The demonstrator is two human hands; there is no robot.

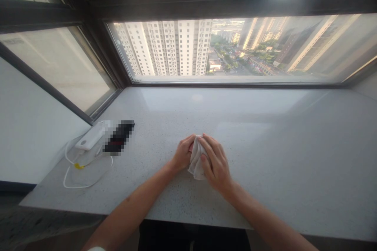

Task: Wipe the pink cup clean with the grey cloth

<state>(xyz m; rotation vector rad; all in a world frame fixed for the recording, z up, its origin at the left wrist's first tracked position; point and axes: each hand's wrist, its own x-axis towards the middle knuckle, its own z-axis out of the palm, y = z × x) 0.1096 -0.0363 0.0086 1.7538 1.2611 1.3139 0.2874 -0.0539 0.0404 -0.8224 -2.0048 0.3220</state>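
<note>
A small white cloth (196, 160) is bunched up between both my hands over the pale stone windowsill (265, 145). My left hand (183, 153) has its fingers curled against the cloth's left side. From the right, my right hand (216, 162) wraps its fingers over the top of the cloth. Part of the cloth hangs down to the sill below my hands.
At the sill's left end lie a white power bank (90, 138), a white cable (85, 172) looped beside it, and a dark blurred-out device (119, 137). The window glass (235, 47) and its dark frame stand behind the sill. The sill's front edge runs below my forearms.
</note>
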